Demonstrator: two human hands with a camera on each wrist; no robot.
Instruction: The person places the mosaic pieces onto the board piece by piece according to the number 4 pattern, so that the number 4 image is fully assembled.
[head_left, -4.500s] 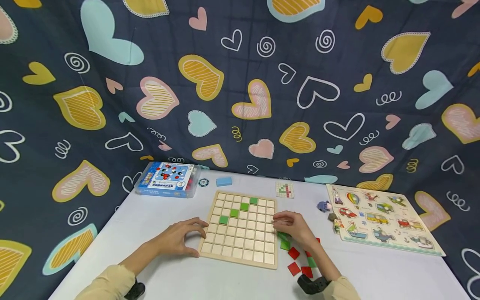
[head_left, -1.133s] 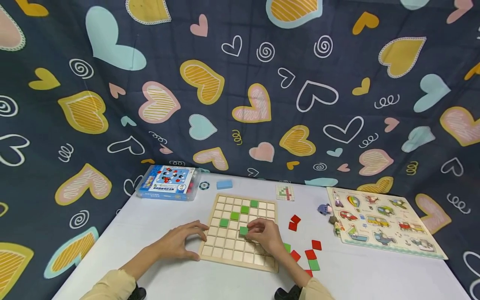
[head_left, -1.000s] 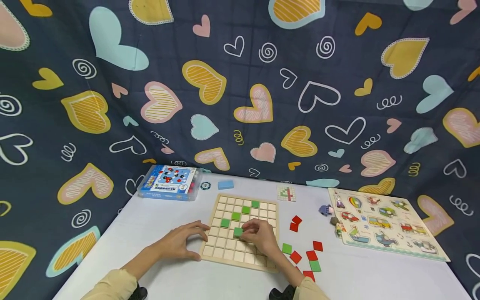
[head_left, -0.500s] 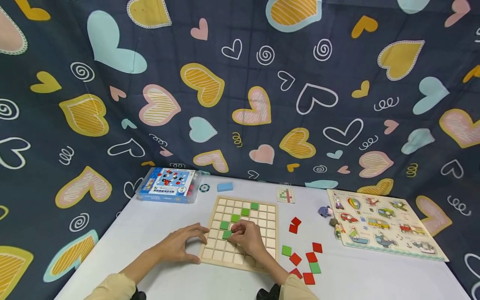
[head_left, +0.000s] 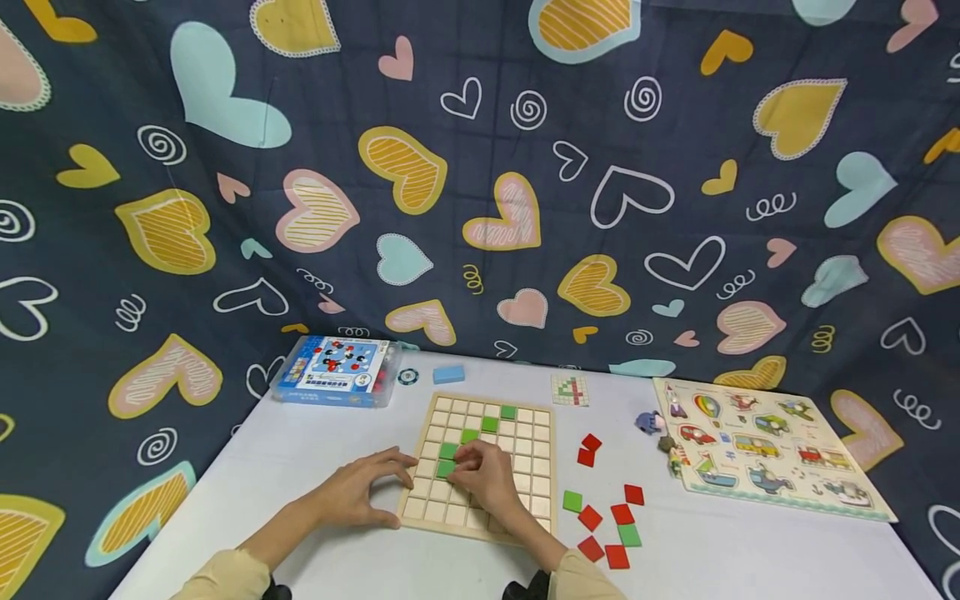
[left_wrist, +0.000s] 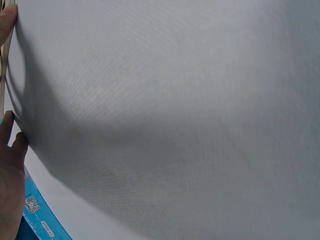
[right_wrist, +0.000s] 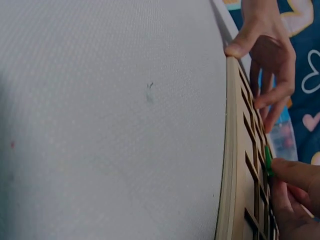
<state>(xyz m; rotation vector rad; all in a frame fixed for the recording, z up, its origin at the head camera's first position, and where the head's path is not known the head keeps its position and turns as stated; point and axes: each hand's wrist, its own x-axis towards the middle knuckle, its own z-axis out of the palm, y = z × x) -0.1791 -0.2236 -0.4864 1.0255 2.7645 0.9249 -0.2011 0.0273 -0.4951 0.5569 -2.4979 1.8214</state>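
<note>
White table (head_left: 315, 450): hands on grid board (head_left: 525, 425) (right (head_left: 483, 475) pinching green tile (head_left: 446, 468))

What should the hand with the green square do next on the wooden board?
Probably press the green tile flat into its cell and let go. The right hand pinches it over the wooden grid board, just below the diagonal of three green tiles, while the left hand steadies the board's left edge.
</note>
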